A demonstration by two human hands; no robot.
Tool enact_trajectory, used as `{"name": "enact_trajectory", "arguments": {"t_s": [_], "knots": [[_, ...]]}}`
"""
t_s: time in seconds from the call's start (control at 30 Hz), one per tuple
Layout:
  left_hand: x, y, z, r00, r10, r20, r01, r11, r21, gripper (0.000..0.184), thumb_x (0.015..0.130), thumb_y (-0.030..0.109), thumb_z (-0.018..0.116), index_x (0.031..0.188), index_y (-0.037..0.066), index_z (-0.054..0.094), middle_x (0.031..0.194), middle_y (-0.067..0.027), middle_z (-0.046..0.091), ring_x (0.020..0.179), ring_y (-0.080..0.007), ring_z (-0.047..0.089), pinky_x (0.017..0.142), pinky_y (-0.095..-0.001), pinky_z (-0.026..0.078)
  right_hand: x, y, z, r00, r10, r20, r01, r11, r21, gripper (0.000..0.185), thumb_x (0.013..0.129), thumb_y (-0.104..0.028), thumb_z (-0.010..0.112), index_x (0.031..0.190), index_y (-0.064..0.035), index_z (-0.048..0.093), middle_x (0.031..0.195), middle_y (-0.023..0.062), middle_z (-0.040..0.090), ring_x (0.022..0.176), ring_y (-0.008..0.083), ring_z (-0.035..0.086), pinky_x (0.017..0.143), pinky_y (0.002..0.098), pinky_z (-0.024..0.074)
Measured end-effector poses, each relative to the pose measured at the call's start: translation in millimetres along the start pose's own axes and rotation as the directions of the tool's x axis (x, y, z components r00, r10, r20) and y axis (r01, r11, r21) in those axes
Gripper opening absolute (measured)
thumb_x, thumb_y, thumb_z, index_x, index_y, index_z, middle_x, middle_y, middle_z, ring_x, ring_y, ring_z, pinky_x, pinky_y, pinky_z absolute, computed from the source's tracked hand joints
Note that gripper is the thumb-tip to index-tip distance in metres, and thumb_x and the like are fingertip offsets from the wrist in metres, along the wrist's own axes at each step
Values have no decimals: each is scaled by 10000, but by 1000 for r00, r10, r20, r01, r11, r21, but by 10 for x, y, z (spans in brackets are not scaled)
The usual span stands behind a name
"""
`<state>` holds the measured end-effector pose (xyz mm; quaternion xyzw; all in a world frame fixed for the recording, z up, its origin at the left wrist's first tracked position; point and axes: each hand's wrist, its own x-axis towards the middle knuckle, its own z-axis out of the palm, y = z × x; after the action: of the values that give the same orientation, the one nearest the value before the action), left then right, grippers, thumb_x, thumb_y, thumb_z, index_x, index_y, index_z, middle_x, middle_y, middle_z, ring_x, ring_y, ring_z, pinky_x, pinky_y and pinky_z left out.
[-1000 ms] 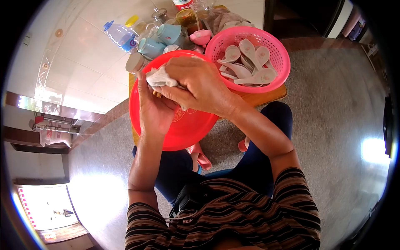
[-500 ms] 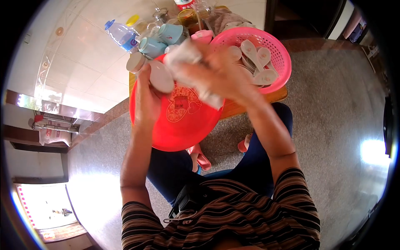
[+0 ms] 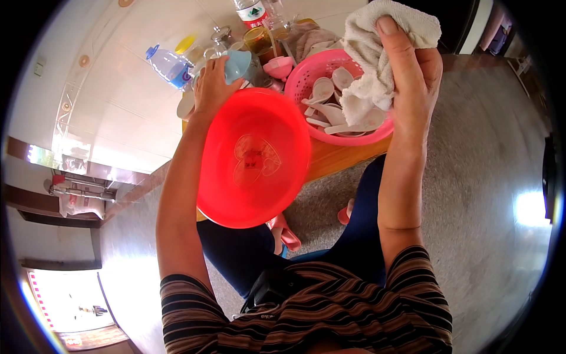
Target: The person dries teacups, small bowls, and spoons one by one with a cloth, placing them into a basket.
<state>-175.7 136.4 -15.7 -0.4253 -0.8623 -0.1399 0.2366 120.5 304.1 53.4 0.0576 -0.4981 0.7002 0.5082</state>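
My right hand is raised at the upper right, closed on a crumpled white cloth, thumb on top. The cloth hangs partly over the pink basket, which holds several white spoons. My left hand reaches past the rear left rim of the red basin. Its fingers and thumb are apart beside a light blue cup; the fingers hide part of what lies beneath them. A printed heart shape shows on the basin floor.
Behind the basin stand a large plastic bottle, a red-labelled bottle, an amber jar and a small pink bowl. They are on a wooden table against a tiled wall. My knees are below it.
My left hand has moved back to the cups, and the white dish it held is out of sight. My right hand has swung up and right with the cloth. The basin appears shifted and tilted.
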Motion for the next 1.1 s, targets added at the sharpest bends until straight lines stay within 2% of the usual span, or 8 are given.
{"name": "enact_trajectory", "arguments": {"t_s": [0.4, 0.5, 0.63, 0.67, 0.77, 0.8, 0.9, 1.1], "knots": [[160, 158, -15, 963, -144, 226, 75, 954, 290, 800, 683, 384, 802, 1345, 133, 428, 1260, -135, 549, 1183, -327, 533, 987, -485, 351, 45, 19, -59, 995, -99, -25, 100, 995, 26, 160, 961, -143, 577, 968, 9, 627, 562, -51, 485, 430, 6, 361, 437, 187, 306], [161, 177, -19, 950, -177, 259, 86, 941, 329, 848, 686, 406, 793, 1385, 130, 399, 1282, -142, 536, 1212, -322, 513, 994, -484, 338, 63, 60, -61, 973, -179, -143, 170, 983, -76, 165, 953, -151, 592, 969, 7, 632, 584, -44, 511, 430, 9, 371, 435, 185, 312], [163, 169, -8, 944, -174, 279, 81, 945, 316, 888, 694, 413, 781, 1426, 136, 363, 1307, -148, 517, 1231, -330, 496, 1013, -497, 323, 54, -186, -67, 988, -95, -121, 94, 995, -16, 155, 936, -160, 614, 959, -7, 626, 666, -13, 561, 467, 22, 429, 453, 185, 357], [149, 160, -3, 944, -169, 285, 75, 947, 313, 888, 694, 413, 781, 1426, 136, 363, 1307, -148, 517, 1231, -330, 496, 1013, -497, 323, 85, -181, 20, 948, -175, -264, 169, 985, -45, 152, 934, -165, 616, 966, -16, 615, 701, 0, 568, 503, 32, 454, 461, 183, 369], [118, 130, 13, 968, -100, 231, 42, 968, 246, 898, 689, 410, 791, 1415, 103, 361, 1288, -171, 515, 1202, -340, 514, 996, -480, 313, 161, -133, -109, 876, -328, -353, 288, 944, -162, 160, 930, -183, 623, 990, -38, 587, 785, 34, 580, 596, 66, 510, 472, 181, 388], [121, 132, 6, 968, -104, 230, 47, 970, 239, 893, 687, 413, 792, 1411, 108, 367, 1287, -171, 520, 1209, -337, 512, 1002, -484, 313, 179, -128, -152, 892, -347, -290, 346, 936, -55, 161, 928, -187, 624, 983, -40, 587, 777, 33, 575, 598, 68, 513, 469, 182, 392], [125, 100, 16, 970, -99, 221, 44, 969, 242, 880, 686, 435, 790, 1400, 120, 384, 1280, -172, 531, 1215, -334, 513, 996, -491, 322, 121, -245, -261, 957, -261, -125, 278, 949, 149, 177, 923, -208, 633, 979, -42, 601, 765, 40, 595, 584, 80, 539, 461, 188, 414], [78, -2, 78, 981, -49, 186, 3, 970, 243, 833, 730, 528, 730, 1386, 131, 405, 1247, -177, 551, 1178, -349, 535, 959, -505, 348, 177, -200, -306, 921, -176, -347, 182, 983, -15, 326, 923, -349, 616, 1029, -41, 621, 802, 79, 662, 559, 110, 594, 445, 217, 458]]}}
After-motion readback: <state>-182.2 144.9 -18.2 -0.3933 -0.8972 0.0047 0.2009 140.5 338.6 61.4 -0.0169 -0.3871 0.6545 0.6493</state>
